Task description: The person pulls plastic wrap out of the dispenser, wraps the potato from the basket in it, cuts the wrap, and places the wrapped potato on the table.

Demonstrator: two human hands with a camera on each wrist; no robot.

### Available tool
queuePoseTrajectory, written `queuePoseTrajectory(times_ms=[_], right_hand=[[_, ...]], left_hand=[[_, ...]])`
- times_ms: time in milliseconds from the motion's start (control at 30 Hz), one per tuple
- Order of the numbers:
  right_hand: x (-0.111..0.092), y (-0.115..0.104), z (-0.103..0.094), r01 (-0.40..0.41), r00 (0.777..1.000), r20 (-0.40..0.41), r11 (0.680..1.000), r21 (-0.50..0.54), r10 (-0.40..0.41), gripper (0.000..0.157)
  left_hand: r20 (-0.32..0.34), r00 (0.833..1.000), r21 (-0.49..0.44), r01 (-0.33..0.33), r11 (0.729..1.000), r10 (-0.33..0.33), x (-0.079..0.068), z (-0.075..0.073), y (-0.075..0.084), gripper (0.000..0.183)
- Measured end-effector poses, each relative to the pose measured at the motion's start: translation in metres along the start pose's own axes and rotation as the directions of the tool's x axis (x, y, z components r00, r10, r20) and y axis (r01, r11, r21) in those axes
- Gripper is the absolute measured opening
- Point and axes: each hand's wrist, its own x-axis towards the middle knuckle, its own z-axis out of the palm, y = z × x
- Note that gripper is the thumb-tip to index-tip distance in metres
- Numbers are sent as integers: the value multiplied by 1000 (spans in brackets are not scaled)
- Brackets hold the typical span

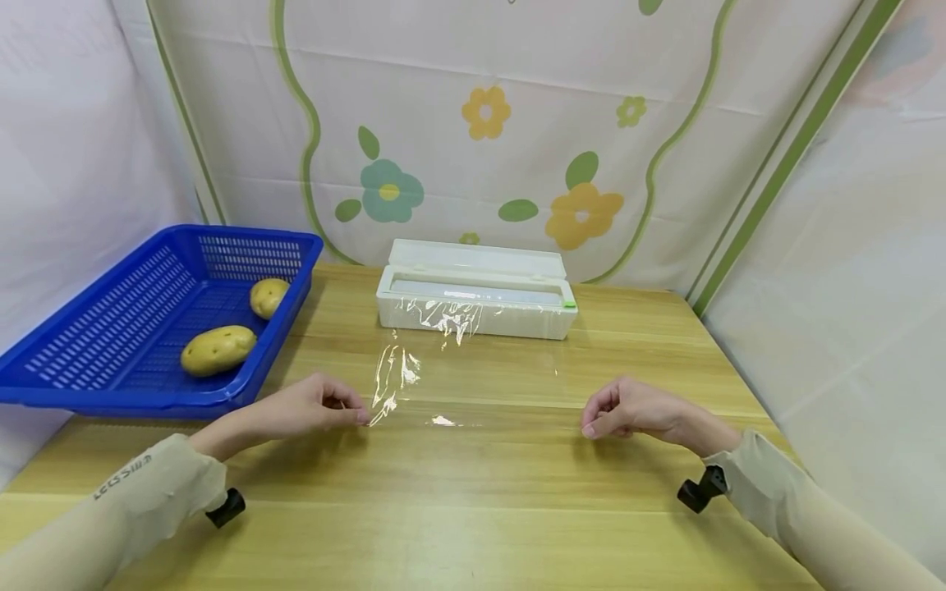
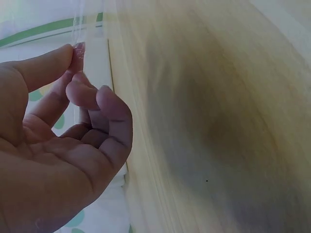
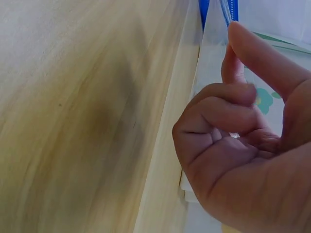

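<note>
A sheet of clear plastic wrap stretches from a white wrap dispenser box toward me. My left hand pinches its near left corner between thumb and index finger; the left wrist view shows the film at the fingertips. At the near right corner, my right hand pinches the film the same way, and its thumb and index finger meet at the film's edge in the right wrist view. The other fingers of both hands are curled. The dispenser's lid stands raised at the back, and a green slider sits at its right end.
On the left of the wooden table stands a blue plastic basket. Inside it lie two potatoes, one nearer potato and one farther potato. A flower-patterned curtain hangs behind the dispenser, with pale fabric at both sides.
</note>
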Motion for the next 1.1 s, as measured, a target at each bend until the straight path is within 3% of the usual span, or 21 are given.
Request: queuePoseTrajectory(times_ms=[267,533,1100], right_hand=[[7,2,5,-45,999,16,999,-7,45,19],[10,7,6,-56,998,26,998,31,55,19],[12,10,9,-64,998,20,998,12,64,22]], left_hand=[[-12,999,14,52,999,-52,2,1,-2,15],[-33,997,18,69,997,-68,4,5,-5,16],[-35,996,31,83,996,-82,3,7,-7,15]])
